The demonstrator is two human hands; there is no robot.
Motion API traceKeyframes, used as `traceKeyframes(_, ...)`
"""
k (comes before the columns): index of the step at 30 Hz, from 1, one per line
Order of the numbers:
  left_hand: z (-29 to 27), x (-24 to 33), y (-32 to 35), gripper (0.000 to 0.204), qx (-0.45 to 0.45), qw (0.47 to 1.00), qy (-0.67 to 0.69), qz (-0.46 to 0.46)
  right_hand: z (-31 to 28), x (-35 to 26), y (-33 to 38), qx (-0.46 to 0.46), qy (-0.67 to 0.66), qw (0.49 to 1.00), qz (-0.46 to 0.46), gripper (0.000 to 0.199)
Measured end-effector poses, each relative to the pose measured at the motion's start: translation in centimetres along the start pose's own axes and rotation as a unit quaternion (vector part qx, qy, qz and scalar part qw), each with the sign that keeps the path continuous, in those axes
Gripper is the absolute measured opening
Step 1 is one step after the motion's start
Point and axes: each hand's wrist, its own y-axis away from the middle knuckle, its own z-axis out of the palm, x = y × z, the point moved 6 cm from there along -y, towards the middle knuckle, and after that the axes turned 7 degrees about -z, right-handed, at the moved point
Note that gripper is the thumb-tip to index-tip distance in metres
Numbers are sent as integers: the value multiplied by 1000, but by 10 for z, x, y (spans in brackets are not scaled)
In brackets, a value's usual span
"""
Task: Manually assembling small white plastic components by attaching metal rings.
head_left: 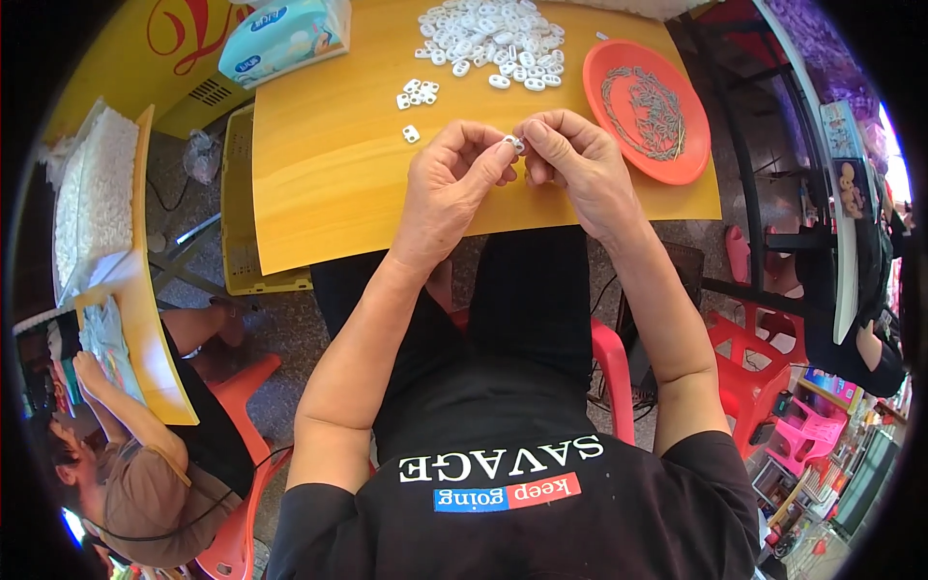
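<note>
Both hands meet just above the near part of a yellow table (338,184). Between thumb and fingers, my left hand (454,179) pinches a small white plastic piece with holes (513,145). My right hand (570,159) is closed at the other side of that piece, its thumb and fingertips pressed against it; whether it also grips a thin metal part cannot be made out. Beyond the hands lies a heap of white two-holed pieces (493,39). Left of it sit a small cluster of similar pieces (418,93) and a single one (411,133).
A red plate (696,145) of thin metal pins (643,111) stands at the right. A tissue pack (285,39) lies at the far left corner, above a yellow crate (237,203). Another person (145,474) works at a side table on the left. Red plastic chairs (754,358) stand around.
</note>
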Motion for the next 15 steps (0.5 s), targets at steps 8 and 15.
traceKeyframes(8,0,0,0,13,-5,1000,-2,-6,2,0,-1,21,21,1000,-9,24)
traceKeyframes(15,-1,-2,0,13,1,1000,-6,-2,3,-7,0,25,141,988,-62,21)
